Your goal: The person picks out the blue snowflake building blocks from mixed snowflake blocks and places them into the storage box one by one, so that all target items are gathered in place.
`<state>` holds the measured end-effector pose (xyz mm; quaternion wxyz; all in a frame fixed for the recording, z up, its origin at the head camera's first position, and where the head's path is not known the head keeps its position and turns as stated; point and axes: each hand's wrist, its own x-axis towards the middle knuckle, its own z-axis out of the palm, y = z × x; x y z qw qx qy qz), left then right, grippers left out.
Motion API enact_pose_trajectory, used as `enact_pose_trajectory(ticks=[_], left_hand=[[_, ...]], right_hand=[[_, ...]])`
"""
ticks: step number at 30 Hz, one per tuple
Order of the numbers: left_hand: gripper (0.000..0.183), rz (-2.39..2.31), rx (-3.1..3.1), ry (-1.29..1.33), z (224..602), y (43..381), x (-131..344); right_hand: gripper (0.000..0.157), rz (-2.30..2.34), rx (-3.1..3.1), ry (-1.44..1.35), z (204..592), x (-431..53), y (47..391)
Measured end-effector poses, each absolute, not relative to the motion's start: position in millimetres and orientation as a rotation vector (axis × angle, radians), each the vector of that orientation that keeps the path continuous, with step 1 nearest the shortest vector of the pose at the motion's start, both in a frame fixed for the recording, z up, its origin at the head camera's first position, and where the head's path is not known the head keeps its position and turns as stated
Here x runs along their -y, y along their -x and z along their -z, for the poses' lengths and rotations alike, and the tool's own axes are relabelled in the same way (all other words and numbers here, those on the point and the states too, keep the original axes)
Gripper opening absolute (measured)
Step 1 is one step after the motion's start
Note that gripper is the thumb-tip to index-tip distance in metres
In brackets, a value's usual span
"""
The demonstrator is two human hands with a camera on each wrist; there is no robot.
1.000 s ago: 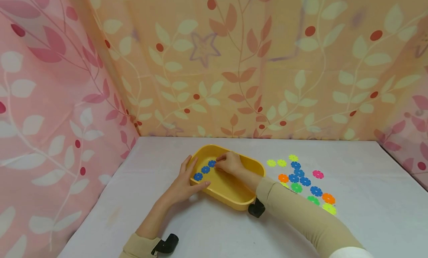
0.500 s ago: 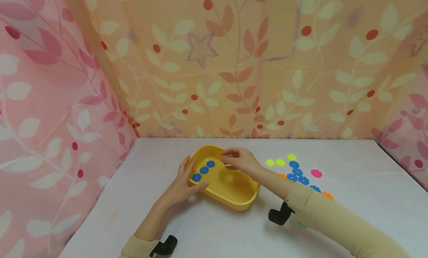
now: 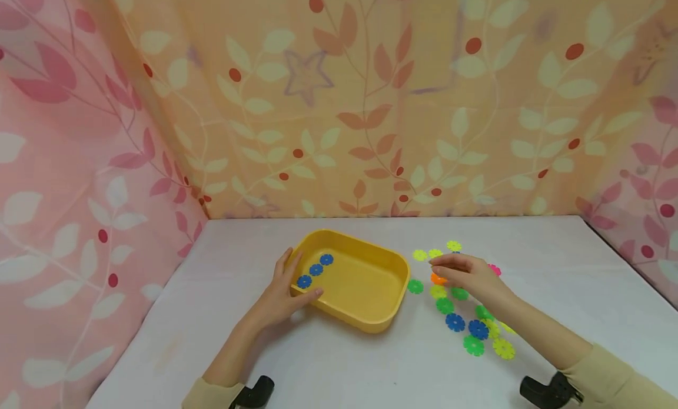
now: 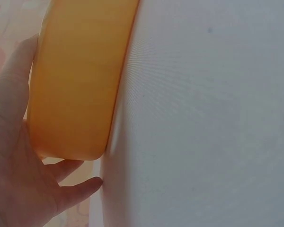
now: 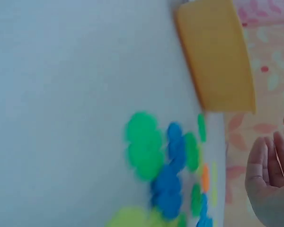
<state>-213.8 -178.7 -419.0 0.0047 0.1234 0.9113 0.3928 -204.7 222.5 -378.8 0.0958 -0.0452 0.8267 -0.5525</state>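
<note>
A yellow plastic tray (image 3: 346,323) stands left of the middle of the table. My left hand (image 3: 278,294) holds its left end, thumb on the near rim and fingers at the left rim. In the left wrist view, that hand (image 4: 26,161) is around the corner of the tray (image 4: 80,85). Three blue flower-shaped discs (image 3: 316,270) lie in a slanting row inside. My right hand (image 3: 477,279) is above the loose discs right of the tray, fingers loosely bent, with nothing seen between them. It hides some of the discs.
Several notched discs lie scattered right of the tray: green (image 3: 474,345), blue (image 3: 455,322), yellow (image 3: 504,348), orange (image 3: 437,279) and pink (image 3: 495,269). A white cloth covers the table (image 3: 339,373). Floral curtains (image 3: 349,132) stand behind and at the sides.
My right hand has left the tray's inside and moved right, over the loose discs. The left hand keeps its place on the tray. The three blue discs stay put.
</note>
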Motion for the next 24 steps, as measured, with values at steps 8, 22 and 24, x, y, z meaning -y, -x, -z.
enact_pose_trajectory(ticks=[8,22,24], left_hand=[[0.103,-1.223,-2.853,-0.401,416,213,181],[0.103,-1.234,-2.842,-0.398,417,213,179],[0.102,-1.235,-2.844,-0.396,418,213,179]], right_hand=[[0.027,1.195,-2.696,0.391,401,-260,178],[0.023,0.959,-2.824,0.563,416,-270,169],[0.024,0.963,-2.823,0.569,417,-269,169]])
